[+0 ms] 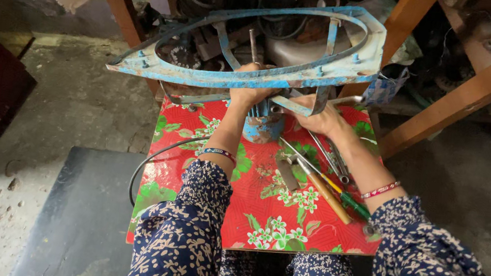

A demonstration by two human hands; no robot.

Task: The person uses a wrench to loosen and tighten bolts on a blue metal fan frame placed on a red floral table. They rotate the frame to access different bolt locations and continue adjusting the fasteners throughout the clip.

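Head view shows the blue metal frame (pixel 254 64) lying long from left to right over the far edge of the surface (pixel 285 224). Left hand (pixel 250 89) has its fingers closed on the frame's near rail; right hand (pixel 317 117), just beside, grips a lower strut.

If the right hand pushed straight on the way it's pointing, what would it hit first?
The right hand points up and left, toward the blue frame. Its fingers already seem to touch a frame strut there, so that comes first, with the left hand just beyond. Depth is unclear.
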